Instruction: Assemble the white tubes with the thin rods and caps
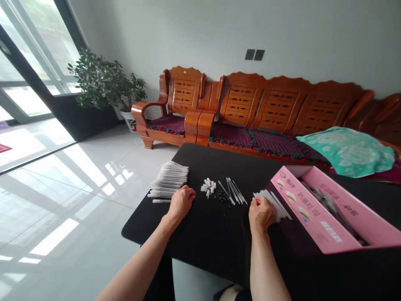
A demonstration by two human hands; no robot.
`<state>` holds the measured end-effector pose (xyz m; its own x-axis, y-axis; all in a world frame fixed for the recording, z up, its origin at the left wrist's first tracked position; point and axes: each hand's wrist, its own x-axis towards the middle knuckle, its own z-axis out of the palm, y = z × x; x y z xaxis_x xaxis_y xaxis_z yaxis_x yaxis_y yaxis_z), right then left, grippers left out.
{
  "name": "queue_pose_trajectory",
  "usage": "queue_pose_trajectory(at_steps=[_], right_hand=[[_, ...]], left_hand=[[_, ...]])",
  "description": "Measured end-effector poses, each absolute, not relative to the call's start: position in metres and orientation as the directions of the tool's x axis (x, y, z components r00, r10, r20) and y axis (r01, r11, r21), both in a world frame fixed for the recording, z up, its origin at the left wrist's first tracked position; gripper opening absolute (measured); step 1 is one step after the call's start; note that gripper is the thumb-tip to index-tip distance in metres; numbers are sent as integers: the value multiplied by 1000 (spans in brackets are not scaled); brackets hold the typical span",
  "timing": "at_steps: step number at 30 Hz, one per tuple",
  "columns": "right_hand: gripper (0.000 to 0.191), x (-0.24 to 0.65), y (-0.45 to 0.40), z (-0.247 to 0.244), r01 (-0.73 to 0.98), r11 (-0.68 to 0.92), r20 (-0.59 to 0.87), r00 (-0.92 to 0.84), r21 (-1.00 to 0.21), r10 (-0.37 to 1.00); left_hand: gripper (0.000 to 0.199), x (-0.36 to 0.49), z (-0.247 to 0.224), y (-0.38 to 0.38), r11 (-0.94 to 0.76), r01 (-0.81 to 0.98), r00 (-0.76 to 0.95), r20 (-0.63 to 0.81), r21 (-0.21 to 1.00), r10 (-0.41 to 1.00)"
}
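Five loose lots of small parts are laid out, with a carved wooden sofa [266, 100] behind and the black worktop [216, 246] carrying them. A pink cardboard box [316, 209] sits open at the worktop's right end, so a careless elbow or sleeve could shove it into the nearby parts. The left hand [181, 205] rests on the worktop, fingers loosely curled, beside a stack of white plastic tubes [169, 179]; the stack is loose, and a knock could fan it out or send tubes rolling. The right hand [261, 213] is curled over a bunch of white sticks [272, 205] by the box, pinch unclear; a slip might drop them into the box. Thin silvery rods [233, 191] are tangled enough to snag. White plastic pieces [208, 187] and tiny black bits [223, 198] lie between the hands, easily scattered by a stray wrist.
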<state>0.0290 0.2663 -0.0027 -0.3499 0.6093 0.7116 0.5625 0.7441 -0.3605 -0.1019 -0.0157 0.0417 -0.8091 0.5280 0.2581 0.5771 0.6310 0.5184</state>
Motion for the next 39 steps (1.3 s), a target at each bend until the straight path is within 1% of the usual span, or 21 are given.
queue_pose_trajectory(at_steps=[2, 5, 8, 11, 14, 17, 20, 23, 26, 29, 32, 34, 36, 38, 39], right_hand=[[16, 29, 264, -2, 541, 751, 701, -362, -379, 615], [16, 28, 262, 0, 511, 752, 680, -375, -416, 630], [17, 26, 258, 1, 472, 756, 669, -380, -453, 638], [22, 23, 249, 4, 395, 772, 667, -394, -499, 633], [30, 19, 233, 10, 249, 770, 636, -446, -588, 630], [35, 16, 212, 18, 81, 723, 550, -593, -686, 588], [40, 13, 197, 26, -32, 610, 417, -757, -792, 503], [44, 12, 190, 30, -79, 464, 310, -838, -882, 448], [44, 11, 189, 30, -93, 413, 269, -880, -906, 392], [40, 10, 190, 28, -88, 429, 255, -901, -899, 351], [37, 9, 191, 26, -78, 446, 255, -900, -892, 354], [35, 9, 192, 26, -66, 456, 265, -883, -887, 388], [34, 10, 192, 26, -55, 461, 279, -856, -886, 436], [33, 11, 193, 26, -52, 454, 285, -840, -890, 461], [33, 12, 192, 26, -55, 447, 282, -842, -893, 460]], left_hand=[[18, -99, 41, -31, 670, 577, -811, 233, 466, 537], [21, -92, 34, -45, 686, 583, -809, 234, 436, 539], [22, -85, 28, -51, 674, 582, -811, 256, 456, 527], [21, -79, 29, -48, 644, 582, -808, 263, 496, 527], [20, -72, 40, -35, 540, 624, -764, 298, 565, 572], [21, -63, 57, -13, 353, 670, -695, 386, 653, 607], [21, -58, 68, 14, 204, 688, -649, 465, 696, 602], [23, -59, 64, 38, 150, 688, -632, 485, 710, 605], [25, -63, 50, 54, 139, 680, -627, 473, 720, 618], [26, -67, 37, 60, 111, 677, -622, 485, 727, 615], [26, -67, 30, 59, 78, 670, -626, 506, 738, 593], [26, -67, 29, 57, 73, 638, -668, 504, 767, 547], [24, -68, 27, 55, 74, 552, -761, 466, 831, 451], [22, -73, 24, 55, 46, 398, -860, 355, 916, 366], [26, -76, 23, 55, 13, 303, -894, 279, 953, 351]])
